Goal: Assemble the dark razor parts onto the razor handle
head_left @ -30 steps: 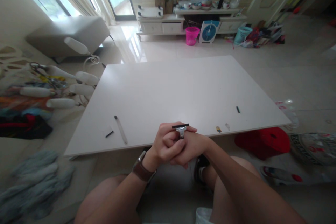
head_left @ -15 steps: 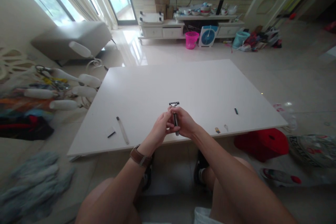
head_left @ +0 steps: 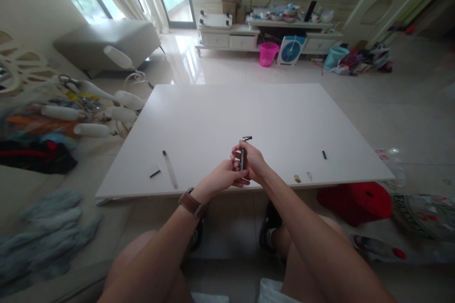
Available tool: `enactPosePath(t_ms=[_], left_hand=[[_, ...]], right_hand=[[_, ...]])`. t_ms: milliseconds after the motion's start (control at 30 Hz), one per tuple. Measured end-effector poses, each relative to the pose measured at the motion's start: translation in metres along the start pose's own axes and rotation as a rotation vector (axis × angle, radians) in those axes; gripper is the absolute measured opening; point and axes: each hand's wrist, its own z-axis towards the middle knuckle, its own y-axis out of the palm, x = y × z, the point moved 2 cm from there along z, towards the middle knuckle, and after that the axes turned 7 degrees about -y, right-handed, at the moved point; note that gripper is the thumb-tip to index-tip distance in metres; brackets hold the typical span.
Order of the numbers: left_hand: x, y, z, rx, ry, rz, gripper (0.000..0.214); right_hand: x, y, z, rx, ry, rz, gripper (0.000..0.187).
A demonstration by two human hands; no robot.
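A small razor (head_left: 244, 149) with a metal handle and dark head stands upright above the near edge of the white table (head_left: 249, 113). My right hand (head_left: 251, 163) is wrapped round its handle. My left hand (head_left: 223, 179), with a brown watch at the wrist, closes its fingers on the handle's lower end from the left. Both hands meet over the table's front edge. The razor's head points up and away from me, turned edge-on.
On the table lie a clear strip (head_left: 169, 175) with a small black piece (head_left: 155, 173) at the left, a black bit (head_left: 324, 154) and two tiny items (head_left: 297, 178) at the right. A red stool (head_left: 355, 201) sits under the right edge. Clutter fills the floor at left.
Both hands moved forward from my lap to above the table's edge. The razor turned, so its head now shows edge-on instead of broadside. The camera tilted slightly.
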Motion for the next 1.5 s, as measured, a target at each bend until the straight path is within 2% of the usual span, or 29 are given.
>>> enactPosePath(t_ms=[33, 133, 200, 333, 500, 633, 767, 1133, 1500], left_hand=[[0.000, -0.001, 0.001, 0.019, 0.008, 0.006, 0.040], [-0.003, -0.004, 0.004, 0.103, 0.029, 0.058, 0.029], [-0.004, -0.006, 0.006, 0.163, 0.064, 0.141, 0.023], [-0.004, -0.007, 0.007, 0.251, 0.141, 0.370, 0.014], [-0.001, -0.001, 0.005, 0.327, 0.255, 0.575, 0.013], [-0.004, 0.003, 0.005, 0.332, 0.264, 0.679, 0.017], [-0.005, 0.003, 0.003, 0.374, 0.266, 0.804, 0.016], [-0.001, 0.007, -0.002, 0.442, 0.265, 0.883, 0.018], [-0.003, 0.007, -0.001, 0.449, 0.302, 0.867, 0.020]], right_hand=[[-0.001, 0.001, 0.000, 0.014, -0.021, -0.010, 0.029], [-0.002, 0.001, 0.001, 0.098, -0.222, -0.117, 0.028], [0.000, 0.000, 0.002, 0.133, -0.304, -0.170, 0.031], [0.008, -0.003, 0.004, 0.142, -0.286, -0.169, 0.041], [0.013, -0.007, 0.004, 0.180, -0.319, -0.134, 0.039], [0.013, -0.009, 0.003, 0.211, -0.374, -0.165, 0.043], [0.016, -0.009, 0.002, 0.202, -0.358, -0.185, 0.048], [0.020, -0.012, 0.007, 0.182, -0.461, -0.286, 0.052], [0.018, -0.011, 0.007, 0.180, -0.468, -0.319, 0.049]])
